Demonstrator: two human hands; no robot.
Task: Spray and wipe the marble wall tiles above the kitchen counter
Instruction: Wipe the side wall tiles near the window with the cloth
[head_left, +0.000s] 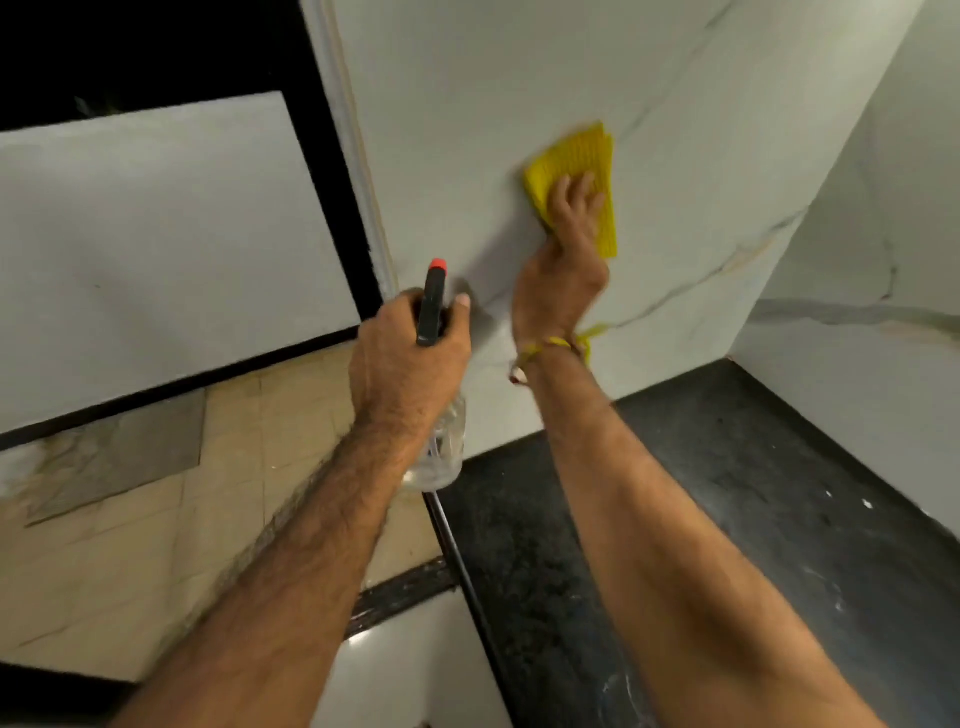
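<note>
Item 1, yellow cloth (576, 171): it lies flat against the marble wall tiles (467, 130), pinned there by your right hand (563, 270). Your fingers (576, 200) are straight and spread over the lower middle of the cloth, pressing rather than curling round it. Yellow shows above the fingertips, to their left, and in a strip down the right side of the hand. The cloth has a ribbed or gridded weave. No label on it.

Item 2, spray bottle (441, 441): it is held in your left hand (405, 364), below and left of the cloth, close to the wall. Your fingers are wrapped round the neck, with the thumb tip beside the black spray head (432, 306). The red nozzle tip (438, 264) points up and toward the tiles. The clear body hangs beneath the hand, over the edge of the table (727, 493). No brand or writing can be read on it.

Item 3, wall tiles: white with thin grey and tan veins, meeting a second tiled wall at the right corner.

Item 4, table: dark speckled stone with pale flecks, running along the foot of the tiles.

Item 5, yellow thread band (558, 345): tied round your right wrist, its loose ends blurred.

Item 6, floor (130, 545): beige tiles, lower left.
</note>
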